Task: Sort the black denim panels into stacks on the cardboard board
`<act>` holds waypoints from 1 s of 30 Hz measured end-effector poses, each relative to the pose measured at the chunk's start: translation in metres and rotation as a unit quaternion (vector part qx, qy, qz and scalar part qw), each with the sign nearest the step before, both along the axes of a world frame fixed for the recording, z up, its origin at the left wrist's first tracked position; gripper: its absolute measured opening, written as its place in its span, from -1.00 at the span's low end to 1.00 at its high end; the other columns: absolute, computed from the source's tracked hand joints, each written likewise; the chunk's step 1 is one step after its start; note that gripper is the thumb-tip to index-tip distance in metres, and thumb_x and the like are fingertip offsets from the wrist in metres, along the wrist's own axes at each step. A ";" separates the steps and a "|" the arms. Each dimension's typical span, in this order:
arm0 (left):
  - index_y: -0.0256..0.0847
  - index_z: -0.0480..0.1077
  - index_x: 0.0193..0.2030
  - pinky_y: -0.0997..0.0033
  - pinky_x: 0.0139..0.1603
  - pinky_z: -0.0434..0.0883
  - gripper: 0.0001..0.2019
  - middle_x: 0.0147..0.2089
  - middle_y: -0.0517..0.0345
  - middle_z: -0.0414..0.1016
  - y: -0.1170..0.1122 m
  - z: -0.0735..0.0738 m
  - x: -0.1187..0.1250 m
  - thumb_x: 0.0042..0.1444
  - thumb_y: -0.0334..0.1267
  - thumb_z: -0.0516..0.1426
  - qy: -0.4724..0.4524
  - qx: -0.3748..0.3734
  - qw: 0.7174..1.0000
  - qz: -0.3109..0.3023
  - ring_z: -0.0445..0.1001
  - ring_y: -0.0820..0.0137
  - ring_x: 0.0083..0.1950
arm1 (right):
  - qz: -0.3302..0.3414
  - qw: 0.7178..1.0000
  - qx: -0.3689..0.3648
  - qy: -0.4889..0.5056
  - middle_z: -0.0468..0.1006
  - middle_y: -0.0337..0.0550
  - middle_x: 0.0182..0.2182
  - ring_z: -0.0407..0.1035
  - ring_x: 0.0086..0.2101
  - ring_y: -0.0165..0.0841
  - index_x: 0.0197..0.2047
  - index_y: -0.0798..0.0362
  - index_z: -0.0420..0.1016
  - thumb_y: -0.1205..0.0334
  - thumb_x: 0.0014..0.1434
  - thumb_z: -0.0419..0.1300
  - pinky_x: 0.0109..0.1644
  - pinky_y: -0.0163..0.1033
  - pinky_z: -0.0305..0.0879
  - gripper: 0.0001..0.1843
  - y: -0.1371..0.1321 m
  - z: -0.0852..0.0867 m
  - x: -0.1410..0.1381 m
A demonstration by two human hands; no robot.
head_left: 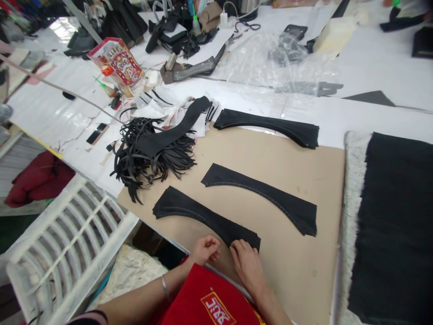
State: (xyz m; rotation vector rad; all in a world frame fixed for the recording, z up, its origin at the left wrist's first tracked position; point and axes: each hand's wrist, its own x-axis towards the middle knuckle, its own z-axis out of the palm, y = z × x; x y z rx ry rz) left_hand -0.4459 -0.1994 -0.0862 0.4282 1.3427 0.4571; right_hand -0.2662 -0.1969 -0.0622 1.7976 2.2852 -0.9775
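Observation:
A stack of curved black fabric pieces [203,212] with stitching along the inner curve lies nearest me on brown board. My right hand [246,259] is at its right end, fingers bent over the edge and gripping there; the fingertips are partly hidden. Just left of it, my left hand [206,249] is curled closed beside the stack's lower edge, with nothing visible in it. A second curved black piece [264,194] lies farther back on the board. Behind that is another stack of curved black pieces [267,126].
Black strips [152,158] are heaped at the left with a wider band on top. A large black sheet [395,225] lies at the right. Behind are clear plastic wrap [270,56], a grey-handled tool [196,69] and a red box [118,61]. A white slatted chair [67,243] stands left.

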 end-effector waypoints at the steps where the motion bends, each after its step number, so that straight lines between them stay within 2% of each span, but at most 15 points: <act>1: -0.25 0.38 -0.34 0.40 -0.40 0.35 -0.59 -0.46 0.11 0.47 0.002 0.003 0.004 -0.13 0.08 0.26 -0.021 -0.025 0.999 0.006 0.44 0.39 -0.46 | -0.006 1.000 -0.009 0.010 0.44 -0.19 -0.31 0.34 -0.23 -0.26 -0.26 -0.01 0.36 0.25 0.36 -0.14 -0.19 -0.14 0.13 -0.72 0.003 0.002 0.001; 4: -0.30 0.41 -0.28 0.42 -0.31 0.40 -0.47 -0.36 0.02 0.53 0.012 0.020 0.014 -0.20 0.16 0.29 -0.085 -0.085 0.991 0.058 0.52 0.38 -0.37 | 0.008 1.000 0.018 0.020 0.43 -0.21 -0.36 0.32 -0.28 -0.27 -0.29 -0.01 0.37 0.29 0.36 -0.13 -0.18 -0.13 0.09 -0.71 0.013 0.014 0.003; 7: -0.31 0.41 -0.33 0.45 -0.28 0.41 -0.46 -0.36 0.02 0.53 0.029 0.039 0.021 -0.17 0.20 0.28 -0.141 -0.153 0.969 0.131 0.52 0.41 -0.35 | 0.055 0.993 0.106 0.010 0.43 -0.20 -0.37 0.29 -0.30 -0.24 -0.30 -0.01 0.38 0.39 0.30 -0.06 -0.13 -0.07 0.05 -0.75 0.019 0.030 0.000; 9: -0.32 0.40 -0.39 0.44 -0.32 0.42 -0.46 -0.43 0.03 0.50 0.039 0.046 0.023 -0.08 0.24 0.20 -0.159 -0.190 0.958 0.146 0.50 0.40 -0.40 | 0.075 0.983 0.165 0.009 0.43 -0.20 -0.40 0.27 -0.33 -0.23 -0.31 0.00 0.39 0.47 0.23 -0.03 -0.13 -0.05 0.04 -0.76 0.020 0.042 -0.004; 12: -0.37 0.45 -0.36 0.48 -0.39 0.40 -0.61 -0.45 0.05 0.51 0.050 0.048 0.023 0.09 0.03 0.17 -0.177 -0.214 0.945 0.175 0.48 0.44 -0.47 | 0.075 0.972 0.220 0.029 0.45 -0.19 -0.39 0.28 -0.32 -0.23 -0.28 -0.01 0.41 0.49 0.18 -0.01 -0.12 -0.04 0.06 -0.75 0.021 0.056 -0.006; 15: -0.41 0.48 -0.26 0.49 -0.30 0.44 -0.79 -0.35 -0.02 0.59 0.056 0.046 0.019 0.14 -0.25 0.15 -0.208 -0.186 0.929 0.243 0.54 0.42 -0.38 | 0.010 0.974 0.209 0.090 0.49 -0.15 -0.20 0.32 -0.19 -0.20 -0.12 -0.08 0.43 0.25 0.21 0.11 -0.08 -0.03 0.12 -0.84 0.019 0.061 0.000; 17: -0.45 0.48 -0.22 0.46 -0.20 0.46 -0.79 -0.31 -0.08 0.61 0.059 0.046 0.017 0.16 -0.29 0.14 -0.240 -0.177 0.914 0.276 0.57 0.36 -0.29 | -0.132 0.963 0.176 0.157 0.43 -0.08 -0.03 0.30 -0.05 -0.14 0.03 -0.09 0.37 0.02 0.15 0.19 0.00 -0.02 0.18 -0.62 0.017 0.059 0.009; 18: -0.46 0.48 -0.22 0.45 -0.17 0.47 -0.80 -0.31 -0.09 0.61 0.060 0.047 0.017 0.17 -0.31 0.13 -0.254 -0.181 0.906 0.286 0.58 0.35 -0.27 | -0.233 0.943 0.140 0.195 0.38 -0.03 0.04 0.28 0.01 -0.11 0.10 -0.06 0.32 -0.08 0.11 0.21 0.03 -0.01 0.21 -0.47 0.017 0.057 0.012; 19: -0.47 0.48 -0.22 0.45 -0.15 0.47 -0.80 -0.31 -0.10 0.61 0.060 0.047 0.017 0.18 -0.32 0.13 -0.265 -0.186 0.899 0.295 0.59 0.34 -0.26 | -0.339 0.907 0.088 0.233 0.35 0.03 0.09 0.26 0.05 -0.09 0.15 0.00 0.27 -0.17 0.07 0.21 0.06 -0.01 0.24 -0.34 0.017 0.055 0.015; 21: -0.47 0.48 -0.21 0.46 -0.12 0.48 -0.81 -0.31 -0.09 0.62 0.059 0.049 0.020 0.19 -0.34 0.12 -0.277 -0.190 0.890 0.309 0.59 0.35 -0.26 | -0.508 0.805 -0.049 0.302 0.37 0.09 0.10 0.28 0.08 -0.08 0.19 0.09 0.22 -0.26 0.00 0.21 0.07 -0.04 0.29 -0.18 0.018 0.052 0.015; 23: -0.48 0.47 -0.19 0.45 -0.09 0.49 -0.81 -0.30 -0.09 0.62 0.057 0.049 0.024 0.19 -0.35 0.12 -0.291 -0.185 0.883 0.318 0.60 0.34 -0.23 | -0.576 0.708 -0.178 0.367 0.46 0.07 0.02 0.35 0.03 -0.07 0.17 0.12 0.23 -0.25 -0.07 0.28 0.03 -0.06 0.34 -0.12 0.019 0.049 0.009; 25: -0.48 0.47 -0.19 0.44 -0.07 0.49 -0.82 -0.29 -0.10 0.62 0.056 0.047 0.025 0.19 -0.35 0.12 -0.305 -0.183 0.877 0.323 0.60 0.32 -0.21 | -0.596 0.642 -0.248 0.413 0.54 0.01 -0.07 0.41 -0.04 -0.06 0.13 0.12 0.28 -0.16 -0.16 0.37 -0.03 -0.07 0.40 -0.14 0.020 0.047 0.003; 27: -0.45 0.47 -0.19 0.42 -0.05 0.49 -0.83 -0.28 -0.10 0.62 0.058 0.044 0.022 0.18 -0.34 0.14 -0.306 -0.182 0.875 0.327 0.60 0.30 -0.18 | -0.613 0.609 -0.270 0.424 0.58 -0.03 -0.13 0.46 -0.10 -0.06 0.07 0.09 0.32 -0.08 -0.25 0.44 -0.11 -0.08 0.45 -0.15 0.020 0.043 0.002; 28: -0.42 0.46 -0.20 0.41 -0.04 0.49 -0.84 -0.27 -0.09 0.62 0.061 0.042 0.018 0.17 -0.34 0.15 -0.302 -0.177 0.875 0.333 0.59 0.30 -0.17 | -0.618 0.605 -0.267 0.425 0.59 -0.05 -0.14 0.47 -0.11 -0.06 0.06 0.07 0.33 -0.05 -0.28 0.45 -0.12 -0.08 0.47 -0.16 0.020 0.040 0.005; 30: -0.38 0.45 -0.23 0.39 -0.04 0.50 -0.88 -0.26 -0.07 0.61 0.071 0.036 0.003 0.14 -0.35 0.17 -0.277 -0.158 0.876 0.361 0.59 0.31 -0.18 | -0.611 0.622 -0.247 0.423 0.60 -0.09 -0.15 0.47 -0.10 -0.07 0.04 0.03 0.35 -0.02 -0.28 0.46 -0.09 -0.10 0.47 -0.20 0.017 0.032 0.022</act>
